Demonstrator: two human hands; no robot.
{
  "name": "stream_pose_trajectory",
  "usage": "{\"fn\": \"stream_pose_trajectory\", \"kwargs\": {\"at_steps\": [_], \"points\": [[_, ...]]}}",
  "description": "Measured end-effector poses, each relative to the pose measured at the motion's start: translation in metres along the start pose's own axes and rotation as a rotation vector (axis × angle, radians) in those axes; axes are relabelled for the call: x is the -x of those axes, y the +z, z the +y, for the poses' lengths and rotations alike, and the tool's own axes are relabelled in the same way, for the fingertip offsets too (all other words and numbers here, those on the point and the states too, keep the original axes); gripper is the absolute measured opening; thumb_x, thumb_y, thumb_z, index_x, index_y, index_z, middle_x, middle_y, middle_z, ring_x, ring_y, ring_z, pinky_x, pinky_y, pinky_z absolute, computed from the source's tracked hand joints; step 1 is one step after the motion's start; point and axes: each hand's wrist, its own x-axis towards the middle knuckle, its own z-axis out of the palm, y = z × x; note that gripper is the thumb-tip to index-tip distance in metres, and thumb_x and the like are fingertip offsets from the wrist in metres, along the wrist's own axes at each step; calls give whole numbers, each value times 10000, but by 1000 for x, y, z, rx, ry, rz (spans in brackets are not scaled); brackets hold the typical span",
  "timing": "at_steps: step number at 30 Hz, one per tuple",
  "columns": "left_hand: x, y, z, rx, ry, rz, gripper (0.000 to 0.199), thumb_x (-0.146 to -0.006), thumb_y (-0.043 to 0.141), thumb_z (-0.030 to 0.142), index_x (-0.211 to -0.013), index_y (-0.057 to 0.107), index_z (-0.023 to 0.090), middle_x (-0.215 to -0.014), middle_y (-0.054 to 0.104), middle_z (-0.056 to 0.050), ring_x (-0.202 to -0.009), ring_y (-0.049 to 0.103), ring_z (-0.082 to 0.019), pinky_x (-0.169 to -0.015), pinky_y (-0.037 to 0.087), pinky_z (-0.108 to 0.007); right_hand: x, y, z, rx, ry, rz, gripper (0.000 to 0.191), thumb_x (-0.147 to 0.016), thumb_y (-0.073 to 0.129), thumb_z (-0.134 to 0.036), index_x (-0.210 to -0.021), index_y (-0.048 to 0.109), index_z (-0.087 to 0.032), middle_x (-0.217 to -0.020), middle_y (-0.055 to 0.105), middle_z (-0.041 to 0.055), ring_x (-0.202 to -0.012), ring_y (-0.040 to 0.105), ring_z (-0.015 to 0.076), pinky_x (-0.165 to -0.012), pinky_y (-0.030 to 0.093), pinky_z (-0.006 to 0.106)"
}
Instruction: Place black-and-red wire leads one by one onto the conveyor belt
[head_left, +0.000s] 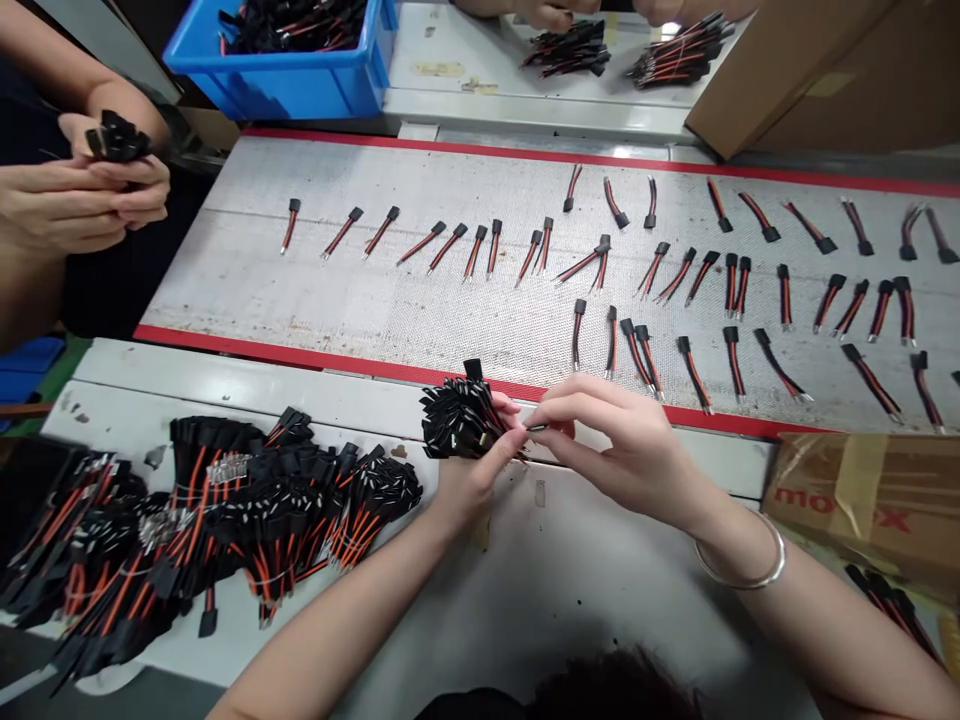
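Note:
My left hand (480,470) is wrapped round a thick bundle of black-ended cables (457,420), held above the near edge of the belt. Beside it, my right hand (615,440) pinches a small dark piece (538,428) that looks like the end of one cable, close to my left fingertips. Short red-and-black cables (695,375) lie spread in rows on the grey belt (420,310). At the left on the near table (562,600) is a large pile of tied cable bundles (277,500).
A blue bin (300,85) of cables stands at the back left. At the left, another person's hands (82,205) hold a bundle. More hands and cable bundles (679,55) are across the belt. Cardboard boxes (862,500) stand at the right.

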Motion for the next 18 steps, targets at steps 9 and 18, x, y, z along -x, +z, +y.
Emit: {"fn": "stream_pose_trajectory", "kwargs": {"at_steps": [9, 18], "points": [[5, 1, 1, -260, 21, -22, 188, -833, 749, 395, -820, 640, 243, -775, 679, -20, -791, 684, -227, -855, 559, -413, -9, -18, 26, -116, 395, 227, 59, -952, 627, -267, -970, 609, -215, -786, 661, 11, -622, 624, 118, -564, 549, 270], [0, 4, 3, -396, 280, -237, 128, -854, 719, 332, -825, 695, 209, -814, 736, -69, -764, 702, -224, -737, 592, -392, -15, -27, 74, -22, 551, 392, 169, -930, 595, -270, -1039, 681, -172, -725, 615, 2, -604, 611, 126, -607, 537, 293]]}}
